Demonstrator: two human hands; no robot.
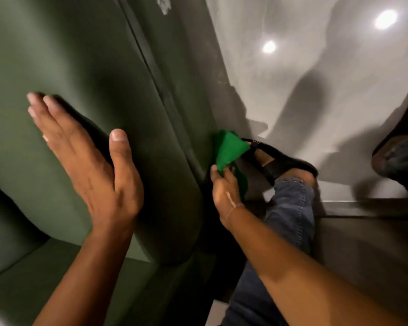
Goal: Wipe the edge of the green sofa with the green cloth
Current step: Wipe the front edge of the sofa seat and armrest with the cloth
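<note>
1. Low against the side of the green sofa (85, 57), the right hand (224, 191) pinches a green cloth (229, 149) between thumb and fingers, closed on its lower corner.
2. That cloth sits bunched beside the sofa's outer edge, near a seam that runs down the panel; whether it touches the upholstery is hard to tell.
3. On the sofa's rounded arm, the left hand (87, 158) lies flat and fully open, fingers straight and together, thumb apart, holding nothing.
4. Just beyond the cloth, a foot in a black sandal (280, 163) stands on the pale glossy floor (304, 67), with a blue jeans leg (292, 212) above it.
5. 2 bright round light reflections show on the floor.
</note>
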